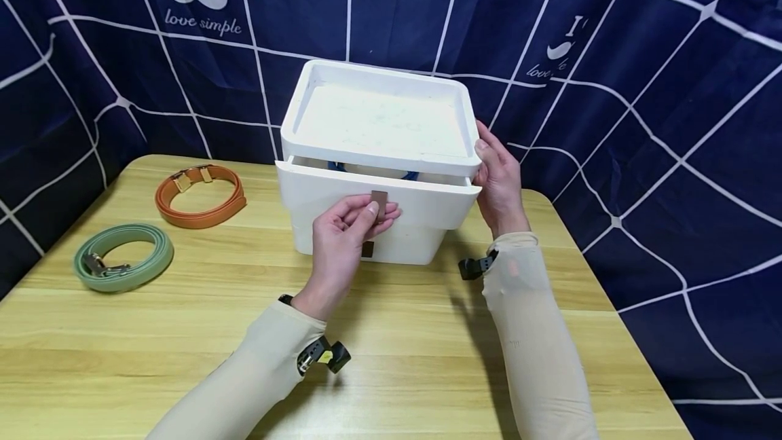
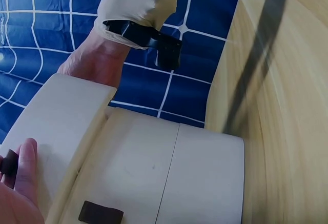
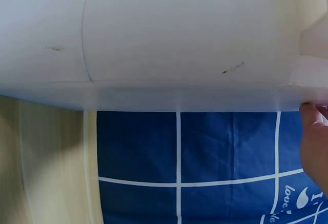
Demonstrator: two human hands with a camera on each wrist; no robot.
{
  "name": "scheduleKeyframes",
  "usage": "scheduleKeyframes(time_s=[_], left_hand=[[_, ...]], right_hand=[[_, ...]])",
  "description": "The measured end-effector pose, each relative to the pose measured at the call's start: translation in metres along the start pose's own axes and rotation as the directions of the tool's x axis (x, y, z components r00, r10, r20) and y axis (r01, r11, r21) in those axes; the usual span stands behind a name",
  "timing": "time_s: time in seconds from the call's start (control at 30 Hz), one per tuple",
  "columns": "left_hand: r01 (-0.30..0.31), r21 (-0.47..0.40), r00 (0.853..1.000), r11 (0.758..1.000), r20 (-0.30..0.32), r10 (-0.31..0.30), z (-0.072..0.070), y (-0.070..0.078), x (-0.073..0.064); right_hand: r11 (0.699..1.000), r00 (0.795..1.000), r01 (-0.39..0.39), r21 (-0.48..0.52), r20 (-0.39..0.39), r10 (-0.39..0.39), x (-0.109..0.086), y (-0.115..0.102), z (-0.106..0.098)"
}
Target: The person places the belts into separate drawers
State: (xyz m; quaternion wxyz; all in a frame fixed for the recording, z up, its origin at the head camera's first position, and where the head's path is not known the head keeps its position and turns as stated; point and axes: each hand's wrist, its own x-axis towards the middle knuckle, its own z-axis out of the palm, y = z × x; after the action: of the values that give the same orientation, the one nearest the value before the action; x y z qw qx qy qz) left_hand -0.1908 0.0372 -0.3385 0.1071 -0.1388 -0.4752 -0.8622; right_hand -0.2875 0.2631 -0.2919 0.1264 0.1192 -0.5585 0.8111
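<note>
A white two-drawer storage box [image 1: 385, 117] stands toward the back of the table, its top a shallow tray. Its upper drawer [image 1: 330, 185] is pulled partly out, and a strip of something blue [image 1: 411, 175] shows inside through the gap. My left hand [image 1: 345, 233] pinches the brown pull tab [image 1: 379, 201] on that drawer between thumb and fingers. My right hand [image 1: 501, 178] holds the box's right side near the top rim, thumb at the front and fingers partly hidden behind. A second dark tab [image 2: 101, 212] marks the lower drawer in the left wrist view.
On the table's left lie a coiled orange belt [image 1: 200, 217] and, nearer, a coiled green belt [image 1: 131, 278], both with metal buckles. Dark blue cloth [image 1: 403, 12] with white grid lines hangs behind and on both sides of the wooden table [image 1: 415, 358].
</note>
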Motion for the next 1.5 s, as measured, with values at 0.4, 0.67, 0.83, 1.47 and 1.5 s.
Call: scheduleKeyframes(time_s=[0.4, 0.67, 0.83, 1.47, 1.5], left_hand=[[0.006, -0.03, 1.0, 1.0, -0.01, -0.006, -0.0008, -0.0023, 0.0021], [0.01, -0.029, 1.0, 1.0, -0.014, -0.01, -0.0015, -0.0042, 0.0037], [0.021, -0.049, 0.999, 0.999, -0.024, -0.023, -0.0015, -0.0037, 0.0057], [-0.006, -0.053, 1.0, 0.999, -0.014, 0.005, -0.0019, -0.0068, 0.0094], [-0.005, -0.052, 1.0, 0.999, -0.015, 0.004, -0.0018, -0.0068, 0.0095]], right_hand=[[1.0, 1.0, 0.018, 0.007, -0.004, -0.017, -0.001, 0.0013, 0.0001], [1.0, 1.0, 0.012, 0.011, 0.004, -0.012, -0.0014, 0.0022, -0.0008], [1.0, 1.0, 0.011, 0.002, 0.007, -0.011, -0.0011, 0.0033, -0.0008], [0.999, 0.999, 0.032, 0.03, 0.009, -0.032, -0.0018, 0.0045, -0.001], [0.999, 0.999, 0.034, 0.03, 0.011, -0.034, -0.0019, 0.0046, -0.0011]])
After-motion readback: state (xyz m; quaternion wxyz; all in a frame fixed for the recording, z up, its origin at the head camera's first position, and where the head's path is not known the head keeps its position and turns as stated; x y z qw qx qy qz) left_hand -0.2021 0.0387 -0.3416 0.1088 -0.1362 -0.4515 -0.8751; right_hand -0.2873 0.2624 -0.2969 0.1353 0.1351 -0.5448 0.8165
